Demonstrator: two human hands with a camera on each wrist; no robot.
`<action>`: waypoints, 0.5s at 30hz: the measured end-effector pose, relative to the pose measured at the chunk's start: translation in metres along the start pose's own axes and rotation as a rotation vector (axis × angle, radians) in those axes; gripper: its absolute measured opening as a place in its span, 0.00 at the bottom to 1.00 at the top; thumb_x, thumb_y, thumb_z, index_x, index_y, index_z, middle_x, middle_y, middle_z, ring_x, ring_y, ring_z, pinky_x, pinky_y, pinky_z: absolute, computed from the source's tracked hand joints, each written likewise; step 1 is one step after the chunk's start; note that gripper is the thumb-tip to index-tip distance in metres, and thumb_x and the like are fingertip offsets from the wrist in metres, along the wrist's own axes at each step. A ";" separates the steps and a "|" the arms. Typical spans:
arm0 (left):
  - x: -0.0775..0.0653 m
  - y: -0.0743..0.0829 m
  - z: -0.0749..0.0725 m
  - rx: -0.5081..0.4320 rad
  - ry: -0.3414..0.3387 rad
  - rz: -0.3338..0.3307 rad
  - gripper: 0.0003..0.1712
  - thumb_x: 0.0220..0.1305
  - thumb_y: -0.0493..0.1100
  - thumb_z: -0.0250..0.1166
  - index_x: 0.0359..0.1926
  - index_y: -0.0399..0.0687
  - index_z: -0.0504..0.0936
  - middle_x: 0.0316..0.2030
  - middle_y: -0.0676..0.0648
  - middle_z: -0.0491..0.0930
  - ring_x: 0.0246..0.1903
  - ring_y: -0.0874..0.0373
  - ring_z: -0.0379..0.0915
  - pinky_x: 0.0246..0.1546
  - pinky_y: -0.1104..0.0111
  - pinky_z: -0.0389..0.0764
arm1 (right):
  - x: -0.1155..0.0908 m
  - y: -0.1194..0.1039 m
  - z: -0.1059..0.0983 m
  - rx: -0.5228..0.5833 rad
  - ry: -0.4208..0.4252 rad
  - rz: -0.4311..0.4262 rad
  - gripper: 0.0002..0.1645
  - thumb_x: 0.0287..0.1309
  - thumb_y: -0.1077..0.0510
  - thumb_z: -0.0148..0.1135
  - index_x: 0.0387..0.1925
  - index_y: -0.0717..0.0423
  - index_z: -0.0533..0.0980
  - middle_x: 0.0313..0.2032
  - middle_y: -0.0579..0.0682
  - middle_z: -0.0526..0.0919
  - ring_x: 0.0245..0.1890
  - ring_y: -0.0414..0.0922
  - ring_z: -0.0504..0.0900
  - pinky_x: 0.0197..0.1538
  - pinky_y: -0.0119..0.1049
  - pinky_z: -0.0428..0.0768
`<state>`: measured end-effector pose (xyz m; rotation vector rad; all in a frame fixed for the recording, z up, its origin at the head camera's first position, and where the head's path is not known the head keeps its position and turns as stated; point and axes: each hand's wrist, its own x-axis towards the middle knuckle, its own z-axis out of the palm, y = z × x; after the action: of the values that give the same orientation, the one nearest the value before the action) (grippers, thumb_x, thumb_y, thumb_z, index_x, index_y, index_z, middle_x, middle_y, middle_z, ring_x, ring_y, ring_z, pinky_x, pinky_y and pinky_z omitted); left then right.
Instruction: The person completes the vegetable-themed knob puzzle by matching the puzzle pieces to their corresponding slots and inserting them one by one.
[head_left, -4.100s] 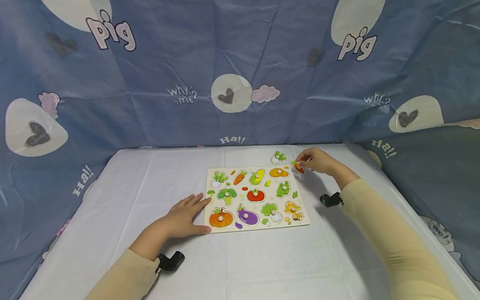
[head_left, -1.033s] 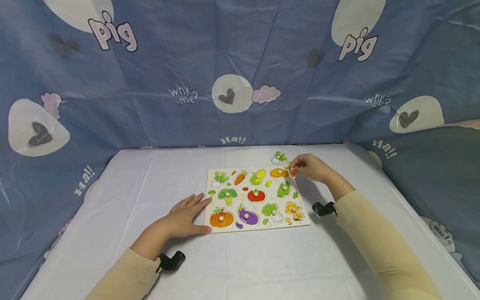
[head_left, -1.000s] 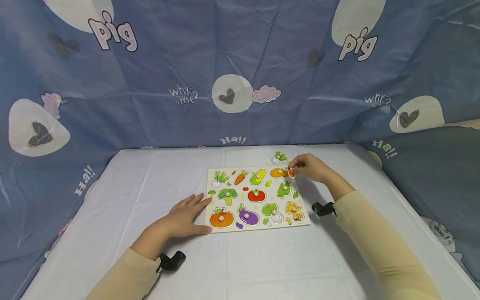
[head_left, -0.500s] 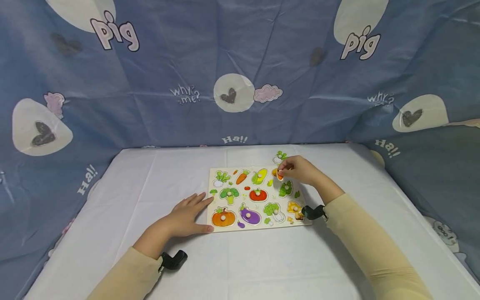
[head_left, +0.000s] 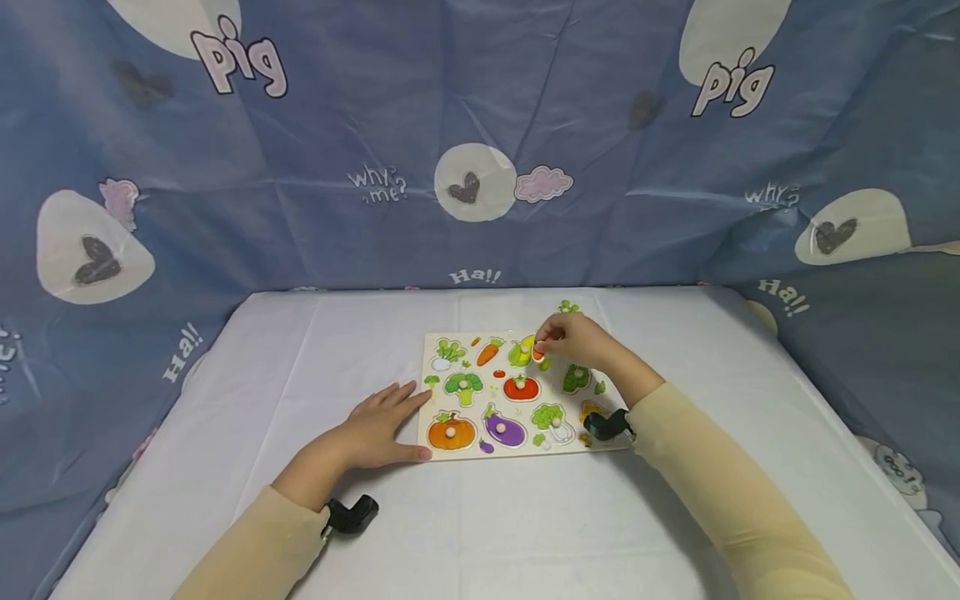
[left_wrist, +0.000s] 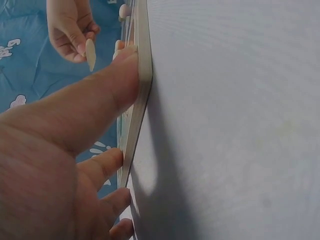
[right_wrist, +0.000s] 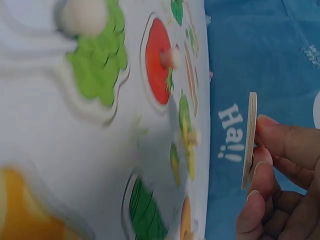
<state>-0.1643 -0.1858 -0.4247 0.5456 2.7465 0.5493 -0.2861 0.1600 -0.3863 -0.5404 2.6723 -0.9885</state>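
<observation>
My right hand (head_left: 576, 337) pinches a carrot puzzle piece (head_left: 539, 352) over the back of the wooden vegetable puzzle board (head_left: 527, 410). In the head view the piece overlaps the corn piece (head_left: 521, 353). The right wrist view shows the carrot piece edge-on (right_wrist: 249, 140), upright between thumb and fingers, apart from the board. Left of the corn is the board's carrot picture (head_left: 490, 352), which has no knob. My left hand (head_left: 378, 429) lies with fingers spread at the board's left side, its thumb and fingertips touching the edge.
A white radish piece (head_left: 569, 307) lies behind the board, partly hidden by the right hand. Knobbed pieces sit in the board, among them a tomato (head_left: 521, 387), a pumpkin (head_left: 451, 432) and an eggplant (head_left: 504, 429). A blue printed cloth (head_left: 405, 242) hangs behind the white table.
My right hand has carried the carrot piece leftward, from beside the board's back right corner, across the potato piece, to the corn. The left hand has stayed at the board's edge.
</observation>
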 end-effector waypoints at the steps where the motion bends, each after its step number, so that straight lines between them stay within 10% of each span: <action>1: 0.001 0.000 0.000 0.000 0.000 0.002 0.55 0.56 0.69 0.68 0.77 0.53 0.59 0.78 0.39 0.50 0.76 0.35 0.41 0.71 0.37 0.46 | 0.001 -0.002 0.001 0.002 -0.002 -0.002 0.06 0.66 0.55 0.65 0.38 0.55 0.82 0.34 0.49 0.83 0.32 0.45 0.75 0.36 0.36 0.75; 15: 0.001 0.001 0.001 -0.002 -0.001 -0.006 0.55 0.55 0.68 0.70 0.77 0.52 0.60 0.77 0.39 0.50 0.76 0.35 0.41 0.71 0.37 0.45 | 0.026 -0.027 0.028 0.001 -0.015 0.032 0.07 0.64 0.54 0.68 0.37 0.53 0.82 0.31 0.49 0.82 0.29 0.44 0.75 0.33 0.35 0.74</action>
<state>-0.1645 -0.1843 -0.4248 0.5371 2.7454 0.5509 -0.2927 0.1136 -0.3919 -0.5010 2.6586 -0.9733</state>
